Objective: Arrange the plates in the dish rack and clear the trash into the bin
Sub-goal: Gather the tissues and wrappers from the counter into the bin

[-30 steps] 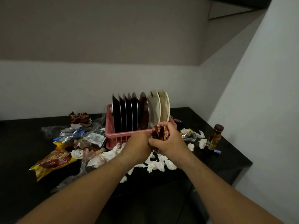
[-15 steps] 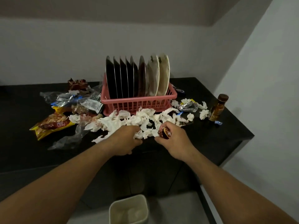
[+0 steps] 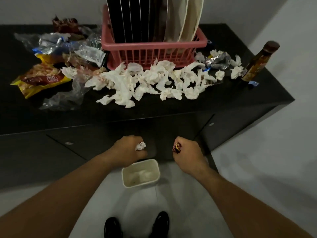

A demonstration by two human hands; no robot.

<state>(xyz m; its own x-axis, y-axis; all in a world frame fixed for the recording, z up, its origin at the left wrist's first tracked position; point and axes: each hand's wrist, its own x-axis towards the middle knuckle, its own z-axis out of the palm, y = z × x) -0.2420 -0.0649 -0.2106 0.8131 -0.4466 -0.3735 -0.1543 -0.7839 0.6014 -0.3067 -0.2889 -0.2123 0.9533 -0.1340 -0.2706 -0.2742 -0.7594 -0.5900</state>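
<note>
Head view, looking down. Your left hand (image 3: 127,150) is clenched around one crumpled white tissue (image 3: 140,146), which shows between the curled fingers (image 3: 135,140) at the hand's 2 o'clock side. Your right hand (image 3: 187,155) is likewise closed, its fingers (image 3: 181,140) gripping one red-and-yellow wrapper (image 3: 177,147) that protrudes at the hand's 10 o'clock side. One cream bin (image 3: 124,176) stands on the floor between and just below the two hands: the left hand lies over its rim at 11 o'clock, while the right hand sits apart from it at 2 o'clock. White tissue already lies inside the bin. At 12 o'clock from the bin, on the black surface (image 3: 223,103), one pink dish rack (image 3: 151,43) holds the plates upright on edge: two pale plates (image 3: 187,18) to the right and a row of dark plates (image 3: 133,19) to the left, whose exact number you cannot read because the frame cuts off their tops. A heap of many crumpled tissues (image 3: 154,83) lies touching the rack's front. At the rack's 9 o'clock sits a pile of packets, among them one yellow snack bag (image 3: 41,79) and clear plastic film (image 3: 63,98). At its 3 o'clock lie one silver foil wrapper (image 3: 217,60) and, farther out, one brown bottle (image 3: 257,60) standing upright. Two black shoes (image 3: 111,227) appear at 6 o'clock.
</note>
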